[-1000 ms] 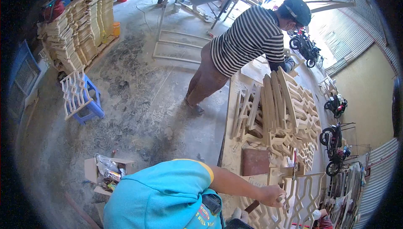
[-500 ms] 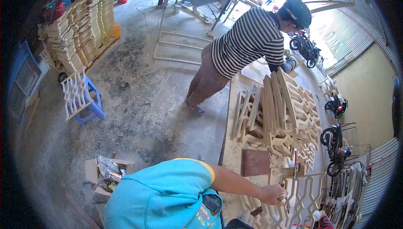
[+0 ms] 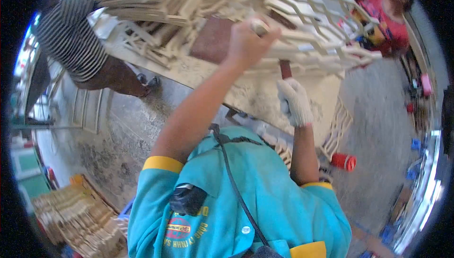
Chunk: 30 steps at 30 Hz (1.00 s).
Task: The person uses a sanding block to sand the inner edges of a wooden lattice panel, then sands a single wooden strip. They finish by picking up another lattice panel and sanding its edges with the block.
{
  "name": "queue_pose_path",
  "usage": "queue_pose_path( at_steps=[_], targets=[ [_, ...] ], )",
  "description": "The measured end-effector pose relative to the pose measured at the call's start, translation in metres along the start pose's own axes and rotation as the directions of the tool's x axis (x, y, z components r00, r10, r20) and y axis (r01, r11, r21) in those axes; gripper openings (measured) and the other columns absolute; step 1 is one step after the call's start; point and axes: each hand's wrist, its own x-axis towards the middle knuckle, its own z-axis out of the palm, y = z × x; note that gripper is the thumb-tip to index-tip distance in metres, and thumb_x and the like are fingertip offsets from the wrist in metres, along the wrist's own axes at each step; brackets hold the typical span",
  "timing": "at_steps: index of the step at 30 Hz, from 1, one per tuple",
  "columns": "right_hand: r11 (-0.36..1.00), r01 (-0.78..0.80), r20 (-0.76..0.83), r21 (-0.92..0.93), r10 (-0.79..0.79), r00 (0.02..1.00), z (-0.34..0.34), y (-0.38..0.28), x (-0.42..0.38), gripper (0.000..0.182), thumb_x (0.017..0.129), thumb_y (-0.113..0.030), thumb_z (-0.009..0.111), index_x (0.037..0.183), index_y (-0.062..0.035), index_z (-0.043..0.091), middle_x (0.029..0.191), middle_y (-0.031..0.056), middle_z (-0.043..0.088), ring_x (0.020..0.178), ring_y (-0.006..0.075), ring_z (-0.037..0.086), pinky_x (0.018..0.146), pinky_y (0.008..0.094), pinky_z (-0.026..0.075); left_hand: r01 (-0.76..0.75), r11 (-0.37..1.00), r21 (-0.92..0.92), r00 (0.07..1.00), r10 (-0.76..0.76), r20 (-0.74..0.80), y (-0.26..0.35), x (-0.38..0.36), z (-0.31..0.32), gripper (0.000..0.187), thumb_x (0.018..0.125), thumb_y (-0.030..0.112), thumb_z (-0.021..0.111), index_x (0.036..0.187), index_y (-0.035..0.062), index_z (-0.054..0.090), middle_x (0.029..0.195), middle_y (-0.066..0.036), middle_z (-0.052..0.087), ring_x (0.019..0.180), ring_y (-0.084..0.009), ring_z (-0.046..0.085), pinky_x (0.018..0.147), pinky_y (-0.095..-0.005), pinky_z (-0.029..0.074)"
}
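Note:
My bare left hand (image 3: 253, 43) is closed around a small pale thing with a rounded end, too blurred to name. It is beside a pale wooden lattice panel (image 3: 314, 7) of wavy slats, raised above the table (image 3: 265, 98). In a white glove, my right hand (image 3: 294, 101) grips a reddish-brown strip (image 3: 285, 69) that points up toward the panel's lower edge. A flat reddish-brown board (image 3: 211, 39) lies left of my left hand, among wooden pieces.
A person in a striped top (image 3: 73, 35) stands at the left of the table, and a person in red (image 3: 385, 26) is at the upper right. Wooden slats (image 3: 142, 9) are heaped on the table. A red can (image 3: 344, 162) is on the floor at the right.
The view has swung down and round onto my torso and both arms. My gloved right hand with the strip now shows clearly, and the person in red has come into view.

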Motion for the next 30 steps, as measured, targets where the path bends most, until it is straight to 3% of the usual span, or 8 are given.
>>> queue_pose_path(
  at_steps=[3, 14, 17, 21, 24, 28, 29, 30],
  targets=[
    [0.999, -0.039, 0.072, -0.006, 0.039, 0.997, -0.009, 0.002, -0.003, 0.020, 0.085, -0.029, 0.069, 0.080, -0.0147, 0.056, 0.062, -0.0059, 0.050, 0.042, 0.0041, 0.040, 0.037, 0.0208, 0.027, -0.011, 1.000, 0.006, 1.000, 0.011, -0.019, 0.002, 0.003, -0.002, 0.028, 0.075, 0.027, 0.076, 0.078, 0.0018, 0.065, 0.064, -0.011, 0.065, 0.058, -0.0159, 0.062, 0.059, -0.0319, 0.050],
    [0.996, -0.017, 0.046, -0.093, 0.021, 0.999, -0.012, -0.001, -0.015, 0.024, 0.084, -0.032, 0.070, 0.083, -0.0121, 0.058, 0.063, -0.0051, 0.049, 0.046, 0.0045, 0.041, 0.039, 0.0213, 0.030, -0.086, 0.996, -0.022, 0.994, 0.085, -0.062, -0.004, 0.006, 0.004, 0.026, 0.078, 0.026, 0.075, 0.073, 0.0029, 0.063, 0.063, -0.002, 0.061, 0.058, -0.0094, 0.055, 0.057, -0.0274, 0.046],
    [0.989, -0.108, 0.205, 0.105, 0.085, 0.975, -0.006, 0.008, -0.010, 0.023, 0.087, -0.032, 0.065, 0.078, -0.0124, 0.055, 0.058, -0.0033, 0.047, 0.039, 0.0054, 0.038, 0.035, 0.0212, 0.027, -0.052, 0.997, -0.054, 0.997, 0.048, -0.058, -0.003, 0.004, 0.004, 0.026, 0.077, 0.026, 0.075, 0.075, 0.0031, 0.063, 0.066, -0.004, 0.063, 0.060, -0.0122, 0.058, 0.059, -0.0288, 0.047],
    [0.852, -0.147, 0.097, 0.502, 0.114, 0.989, -0.010, 0.004, 0.009, 0.023, 0.086, -0.031, 0.064, 0.081, -0.0121, 0.052, 0.057, -0.0008, 0.046, 0.035, 0.0076, 0.036, 0.031, 0.0230, 0.026, -0.016, 0.999, -0.043, 1.000, 0.015, -0.023, 0.001, 0.004, 0.002, 0.027, 0.076, 0.027, 0.075, 0.077, 0.0027, 0.064, 0.070, -0.009, 0.066, 0.064, -0.0169, 0.063, 0.064, -0.0314, 0.051],
    [0.991, -0.100, 0.127, 0.089, 0.088, 0.988, 0.008, 0.017, 0.006, 0.023, 0.085, -0.031, 0.065, 0.080, -0.0123, 0.052, 0.056, -0.0013, 0.045, 0.035, 0.0076, 0.037, 0.031, 0.0231, 0.026, -0.007, 1.000, 0.006, 1.000, 0.007, -0.017, 0.003, 0.004, -0.003, 0.028, 0.076, 0.027, 0.076, 0.075, 0.0028, 0.063, 0.067, -0.008, 0.066, 0.063, -0.0153, 0.062, 0.063, -0.0308, 0.050],
    [0.886, -0.204, 0.133, 0.417, 0.163, 0.978, 0.001, 0.003, 0.002, 0.017, 0.085, -0.025, 0.059, 0.075, -0.0130, 0.052, 0.054, -0.0016, 0.044, 0.036, 0.0079, 0.036, 0.031, 0.0242, 0.025, -0.042, 0.999, -0.017, 0.999, 0.041, -0.034, -0.001, 0.008, 0.003, 0.028, 0.076, 0.027, 0.076, 0.073, 0.0029, 0.062, 0.063, -0.007, 0.063, 0.060, -0.0127, 0.059, 0.060, -0.0293, 0.049],
    [0.990, -0.142, 0.066, 0.018, 0.140, 0.988, 0.015, 0.004, -0.002, 0.021, 0.085, -0.026, 0.055, 0.070, -0.0134, 0.049, 0.053, -0.0022, 0.041, 0.035, 0.0083, 0.033, 0.032, 0.0242, 0.023, -0.021, 0.997, -0.074, 1.000, 0.020, -0.020, -0.006, 0.009, 0.004, 0.028, 0.075, 0.026, 0.077, 0.072, 0.0025, 0.061, 0.062, -0.006, 0.061, 0.058, -0.0113, 0.056, 0.059, -0.0286, 0.047],
    [0.990, -0.131, 0.023, 0.051, 0.130, 0.991, 0.015, 0.006, -0.002, 0.021, 0.085, -0.026, 0.055, 0.070, -0.0133, 0.048, 0.053, -0.0023, 0.041, 0.035, 0.0080, 0.033, 0.032, 0.0240, 0.023, -0.014, 0.996, -0.091, 1.000, 0.013, -0.012, -0.004, 0.009, 0.004, 0.028, 0.075, 0.026, 0.077, 0.072, 0.0023, 0.061, 0.061, -0.005, 0.060, 0.058, -0.0111, 0.055, 0.058, -0.0286, 0.047]
  ],
)
